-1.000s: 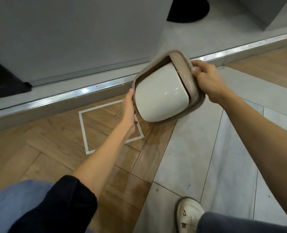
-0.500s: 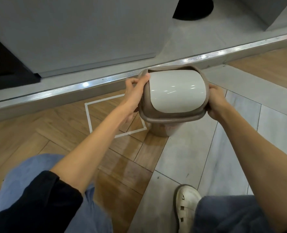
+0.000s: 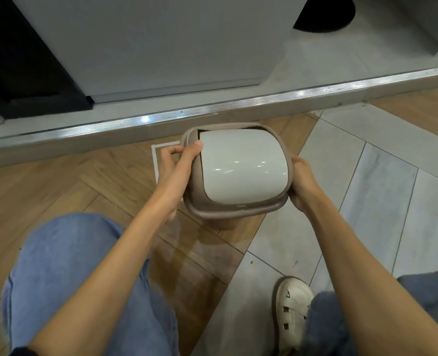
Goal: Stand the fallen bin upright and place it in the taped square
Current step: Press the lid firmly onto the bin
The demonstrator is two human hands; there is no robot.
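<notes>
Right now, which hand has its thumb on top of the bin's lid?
The left hand. Its thumb lies over the brown rim beside the white lid of the bin; the right hand only presses against the bin's side.

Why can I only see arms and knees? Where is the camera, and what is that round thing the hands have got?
The camera sits on the person's head and looks down, so you see what they see: their own arms, their knees in blue jeans and one white shoe. There is no machine here, only two bare hands.

The round thing is a small bin, brown with a shiny white swing lid. It is upright. The left hand grips its left rim, with the thumb on top, and the right hand holds the right side.

Below is a floor, part wood and part pale tiles. Peeking out behind the left hand is white tape, a corner of a square marked on the wood. The bin hides most of it, so I cannot tell whether it is inside yet.
</notes>
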